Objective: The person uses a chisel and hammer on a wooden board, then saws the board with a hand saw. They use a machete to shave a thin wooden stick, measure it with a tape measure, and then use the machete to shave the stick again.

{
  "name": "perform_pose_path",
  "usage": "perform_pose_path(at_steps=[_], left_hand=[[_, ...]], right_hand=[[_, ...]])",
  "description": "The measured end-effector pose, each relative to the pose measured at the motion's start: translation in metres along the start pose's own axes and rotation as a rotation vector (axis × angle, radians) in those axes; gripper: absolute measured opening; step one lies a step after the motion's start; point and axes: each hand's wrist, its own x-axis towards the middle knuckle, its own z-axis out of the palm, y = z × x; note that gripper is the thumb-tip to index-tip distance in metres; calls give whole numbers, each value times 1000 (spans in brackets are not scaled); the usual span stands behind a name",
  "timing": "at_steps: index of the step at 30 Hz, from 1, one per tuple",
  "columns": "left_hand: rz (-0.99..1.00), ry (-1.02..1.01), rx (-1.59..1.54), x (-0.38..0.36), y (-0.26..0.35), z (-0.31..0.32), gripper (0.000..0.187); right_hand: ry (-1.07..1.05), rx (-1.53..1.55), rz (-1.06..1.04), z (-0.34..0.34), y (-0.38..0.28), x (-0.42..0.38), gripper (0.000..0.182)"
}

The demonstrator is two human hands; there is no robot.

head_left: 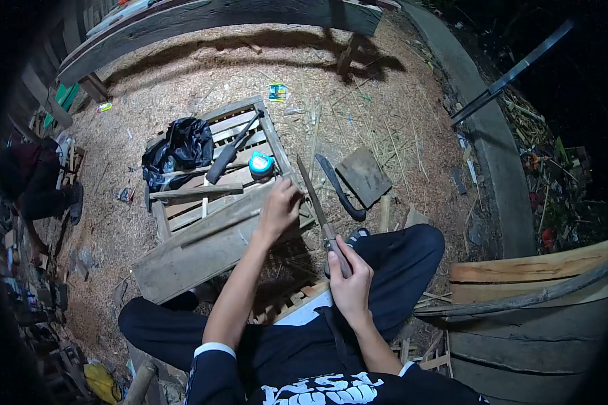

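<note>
My right hand [352, 283] is closed around the handle of a long, narrow-bladed knife [314, 202], its blade pointing away from me. My left hand [282, 209] is beside the blade with its fingers curled together; whatever they pinch, if anything, is too small to make out. Under and beyond the left hand lies a slatted wooden platform [271, 131] with a broad plank [196, 253] across its near side. On it rest a turquoise tape measure [261, 164], a dark broad-bladed knife [233, 148], a wood strip [196, 194] and a black plastic bag [186, 145].
Right of the platform, a curved dark-handled blade [341, 187] lies beside a square board [365, 177]. A bench [230, 25] spans the back. Another person [37, 179] sits at the left. Stacked planks [534, 310] stand at the right, near a concrete edge [500, 169].
</note>
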Motion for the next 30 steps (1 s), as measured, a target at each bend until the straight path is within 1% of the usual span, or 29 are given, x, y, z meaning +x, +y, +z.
perform_pose_path(at_steps=[1,3,6,9,13,16,18,21,22,23,24,25,27,28,30], left_hand=[[-30,-39,-22,0,-2,0,12],[-2,-50,-69,0,-2,-4,16],[4,11,2,-3,6,-2,15],[-1,-17,39,-3,3,-4,14],[16,-41,19,-1,4,-4,14],[7,-60,15,-2,6,-5,14],[43,-30,-32,-2,4,-5,16],[51,-55,6,-3,8,-5,17],[58,-9,14,-3,9,-2,17],[56,-10,16,-3,7,-3,17],[44,-13,23,-2,6,-2,17],[28,-21,28,-2,6,-1,17],[7,-10,1,-4,6,-1,14],[-9,-8,6,-5,6,-1,14],[-13,1,2,-1,7,2,15]], right_hand=[[12,-4,0,-4,4,-5,36],[17,40,-49,-11,16,-9,36],[22,31,-57,-10,17,-15,36],[26,4,-67,-10,16,-17,36],[23,11,-72,0,15,-1,36],[40,48,-64,24,23,25,37],[20,35,-73,20,25,18,37],[-10,3,-82,21,17,21,37],[12,23,-54,26,15,24,37],[37,40,-25,30,15,27,37],[64,68,-37,39,19,36,37],[64,65,-33,38,21,34,37],[57,7,-106,36,22,32,38],[61,3,-78,27,19,22,37],[53,-11,-87,14,22,1,37]])
